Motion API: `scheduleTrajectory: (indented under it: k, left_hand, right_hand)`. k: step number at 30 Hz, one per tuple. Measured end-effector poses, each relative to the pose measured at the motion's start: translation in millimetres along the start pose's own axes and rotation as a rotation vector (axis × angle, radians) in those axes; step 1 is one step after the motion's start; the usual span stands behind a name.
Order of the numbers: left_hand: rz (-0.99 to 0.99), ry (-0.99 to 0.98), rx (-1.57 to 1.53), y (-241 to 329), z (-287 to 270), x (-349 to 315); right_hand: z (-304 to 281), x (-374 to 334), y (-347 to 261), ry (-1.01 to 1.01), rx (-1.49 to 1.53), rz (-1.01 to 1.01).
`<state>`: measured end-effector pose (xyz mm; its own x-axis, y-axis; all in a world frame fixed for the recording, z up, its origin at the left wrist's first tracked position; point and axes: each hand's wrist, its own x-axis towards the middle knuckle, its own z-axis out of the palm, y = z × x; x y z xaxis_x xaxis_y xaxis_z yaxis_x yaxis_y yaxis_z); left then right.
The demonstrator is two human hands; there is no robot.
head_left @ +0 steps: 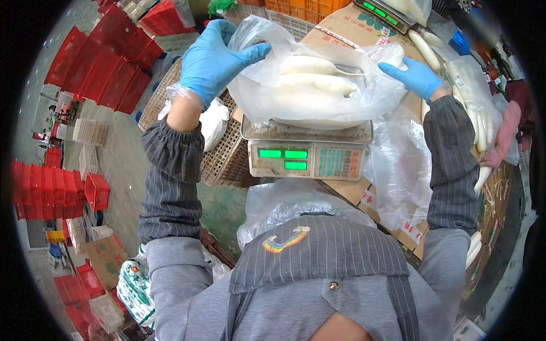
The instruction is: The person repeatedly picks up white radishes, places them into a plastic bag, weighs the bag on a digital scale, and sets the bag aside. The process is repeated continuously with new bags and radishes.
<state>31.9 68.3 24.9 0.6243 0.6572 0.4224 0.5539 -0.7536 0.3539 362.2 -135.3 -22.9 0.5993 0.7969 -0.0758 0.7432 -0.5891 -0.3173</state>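
Note:
A clear plastic bag point(256, 85) with several white radishes point(315, 84) inside lies on the pan of a weighing scale point(307, 161) in front of me. My left hand point(213, 63), in a blue glove, grips the bag's upper left edge, its thumb laid over the plastic and some fingers hidden behind. At the bag's right end, my right hand point(420, 78), also gloved in blue, pinches the plastic between thumb and fingers. Green figures glow on the scale's display.
Empty plastic bags point(398, 170) lie right of the scale on cardboard point(347, 35). More radishes point(425, 50) and a bagged bunch point(475, 94) lie farther right, near another person's pink-sleeved hand point(493, 159). A second scale point(381, 14) stands behind. Red crates point(105, 57) are stacked at left.

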Motion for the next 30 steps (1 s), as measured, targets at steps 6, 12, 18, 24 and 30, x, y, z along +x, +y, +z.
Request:
scheduleTrajectory:
  k: [6, 12, 18, 24, 30]
  left_hand:
    - [-0.028, -0.425, -0.372, -2.9, -13.4, 17.3]
    - [0.245, -0.647, -1.399, 34.7, -16.3, 54.9]
    - [0.172, -0.748, -1.119, 106.8, 5.9, 51.9]
    - [0.125, -0.853, -1.113, 108.8, 12.9, 53.1]
    - [0.135, -0.688, -0.927, 99.4, 54.5, 57.7]
  right_hand:
    - [-5.5, 10.6, -10.9, -0.487, -0.206, 0.211]
    - [-8.2, 1.0, -15.9, -0.098, 1.619, -0.401]
    - [-13.7, -35.0, -79.5, 0.204, 1.093, -0.926]
    - [10.6, -7.4, -95.7, 0.199, 1.058, -0.854]
    - [34.0, -53.0, -54.2, 0.154, 1.181, -0.558]
